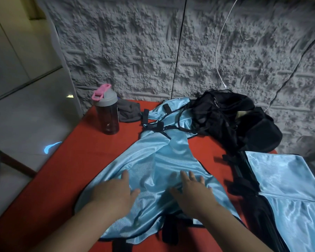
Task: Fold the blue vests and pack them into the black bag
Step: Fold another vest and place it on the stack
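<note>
A light blue vest [164, 160] with black trim and straps lies spread across the red table [91, 157]. My left hand [116, 191] and my right hand [191, 190] both rest flat on its near half, fingers straight. Another blue vest [173, 113] lies crumpled behind it, against the black bag [233, 120] at the back right. A third blue vest [287, 180] lies at the right edge, over black fabric.
A dark bottle [107, 113] with a grey lid and pink cap stands at the table's back left, beside a grey cloth [129, 111]. A textured grey wall rises behind, with a white cable [219, 51] hanging down it. Floor lies to the left.
</note>
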The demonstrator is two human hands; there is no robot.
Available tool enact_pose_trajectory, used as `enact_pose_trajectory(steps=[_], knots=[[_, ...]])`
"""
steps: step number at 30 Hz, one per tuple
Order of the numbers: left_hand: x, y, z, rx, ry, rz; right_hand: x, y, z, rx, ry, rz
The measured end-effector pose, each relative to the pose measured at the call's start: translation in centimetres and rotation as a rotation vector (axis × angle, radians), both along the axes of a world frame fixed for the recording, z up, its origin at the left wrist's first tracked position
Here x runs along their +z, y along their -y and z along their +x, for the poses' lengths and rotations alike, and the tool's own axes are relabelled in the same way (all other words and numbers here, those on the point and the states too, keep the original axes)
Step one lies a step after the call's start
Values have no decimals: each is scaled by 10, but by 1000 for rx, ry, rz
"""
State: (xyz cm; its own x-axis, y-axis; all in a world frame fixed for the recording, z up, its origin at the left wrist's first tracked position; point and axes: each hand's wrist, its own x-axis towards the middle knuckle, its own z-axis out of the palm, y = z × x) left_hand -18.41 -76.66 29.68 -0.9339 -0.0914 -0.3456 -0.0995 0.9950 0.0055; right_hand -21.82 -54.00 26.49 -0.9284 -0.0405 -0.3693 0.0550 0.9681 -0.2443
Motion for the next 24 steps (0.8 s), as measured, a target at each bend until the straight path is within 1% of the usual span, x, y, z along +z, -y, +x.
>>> enact_pose_trajectory(steps=[1, 2, 4, 6, 10, 13, 16, 20, 22, 24], knots=[[-2, 2, -3, -37, -73, 11, 0, 2, 2, 23, -11, 4], [-8, 5, -6, -74, -95, 40, 0, 3, 3, 40, -7, 12], [-18, 13, -10, -96, -12, 123, -4, 4, 5, 34, 38, 29], [-28, 19, -12, -91, 78, 138, -9, 3, 6, 19, 62, 36], [-32, 25, -14, 40, 197, 19, -15, 0, 3, 26, 35, 22], [-29, 26, -14, 128, 323, -66, -17, -7, -2, 117, 1, -4], [-18, 19, -9, 129, 311, -48, -19, -13, -7, 230, -14, -31], [4, -5, 6, 10, 342, 51, -12, -10, -7, 246, -53, -31], [10, -10, 9, -9, 260, 102, -5, -3, -3, 216, -70, -23], [12, -8, 6, -7, 42, 115, -1, 6, 2, 89, -46, -22]])
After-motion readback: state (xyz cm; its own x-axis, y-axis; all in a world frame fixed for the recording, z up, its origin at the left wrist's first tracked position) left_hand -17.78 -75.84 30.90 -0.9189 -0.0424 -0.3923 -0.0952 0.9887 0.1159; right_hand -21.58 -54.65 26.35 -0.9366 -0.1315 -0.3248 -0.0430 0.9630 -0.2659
